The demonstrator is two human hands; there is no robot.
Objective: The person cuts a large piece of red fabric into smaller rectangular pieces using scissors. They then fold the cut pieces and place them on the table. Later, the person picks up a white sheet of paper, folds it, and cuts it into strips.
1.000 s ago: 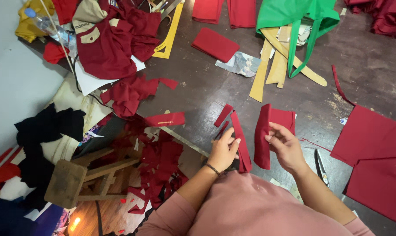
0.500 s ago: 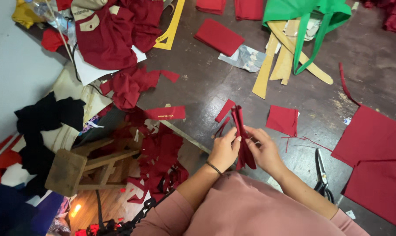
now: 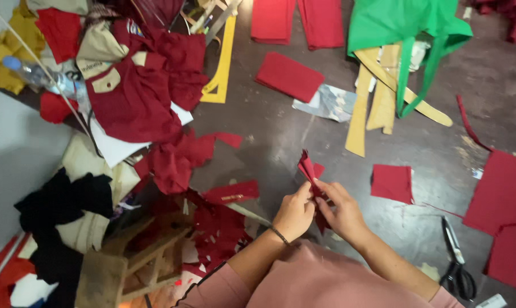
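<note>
Both hands pinch one small dark red cloth piece (image 3: 309, 168) in front of me, its upper end sticking up past the fingers. My left hand (image 3: 295, 212), with a dark band at the wrist, grips it from the left. My right hand (image 3: 342, 211) grips it from the right, fingers closed on the folded cloth. A square red cloth piece (image 3: 392, 183) lies flat on the dark floor (image 3: 269, 148) just to the right of my hands. Black scissors (image 3: 455, 262) lie on the floor at the lower right.
A heap of red garments (image 3: 138, 97) and scraps (image 3: 218, 228) lies to the left, beside a wooden stool (image 3: 138, 256) and black cloth (image 3: 58, 211). Yellow ruler (image 3: 223, 63), tan paper patterns (image 3: 377, 102), green fabric (image 3: 406, 25) and large red panels (image 3: 503, 199) lie around.
My right hand let the square red piece drop to the floor on the right, then joined my left hand on the narrow red piece. The view shifted down slightly.
</note>
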